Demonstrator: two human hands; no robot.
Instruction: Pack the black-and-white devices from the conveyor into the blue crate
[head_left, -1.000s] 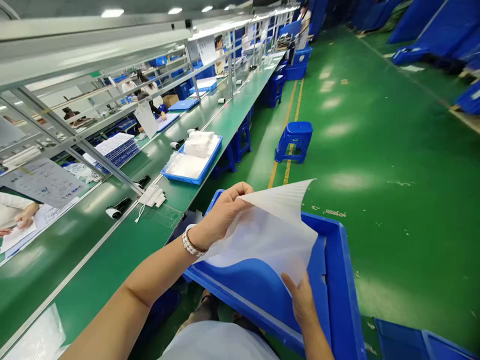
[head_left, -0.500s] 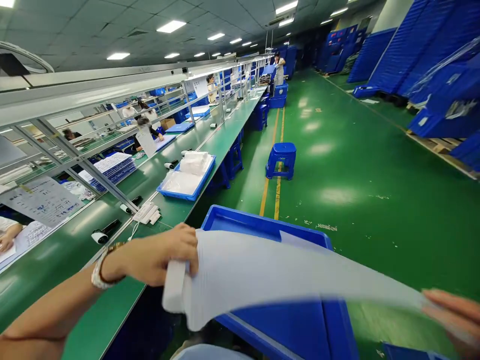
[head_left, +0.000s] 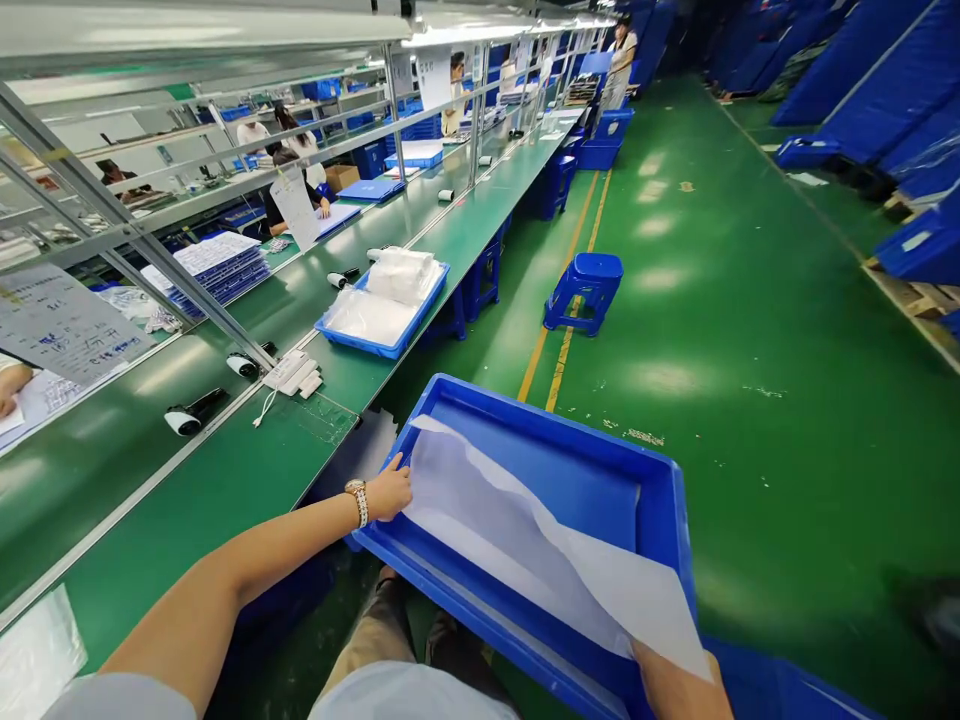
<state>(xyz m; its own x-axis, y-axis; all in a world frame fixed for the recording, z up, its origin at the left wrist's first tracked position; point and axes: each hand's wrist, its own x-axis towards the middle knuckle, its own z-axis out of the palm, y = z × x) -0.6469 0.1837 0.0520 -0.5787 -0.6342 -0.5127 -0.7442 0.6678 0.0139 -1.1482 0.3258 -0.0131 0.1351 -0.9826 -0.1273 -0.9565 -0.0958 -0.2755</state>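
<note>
A long green workbench (head_left: 247, 470) runs down the left side, beside a green floor (head_left: 750, 330); at its near end a big blue bin (head_left: 660, 520) stands at the person's knees; a white sheet (head_left: 525, 540) lies slantwise inside the bin, its far corner draped over the right rim; farther along the bench sits a blue tray (head_left: 386, 345) of white bags, and a blue stool (head_left: 585, 285) stands in the aisle; the left hand (head_left: 388, 492) pinches the sheet's left edge at the bin wall; the right hand (head_left: 679, 690) grasps the sheet's near right corner
</note>
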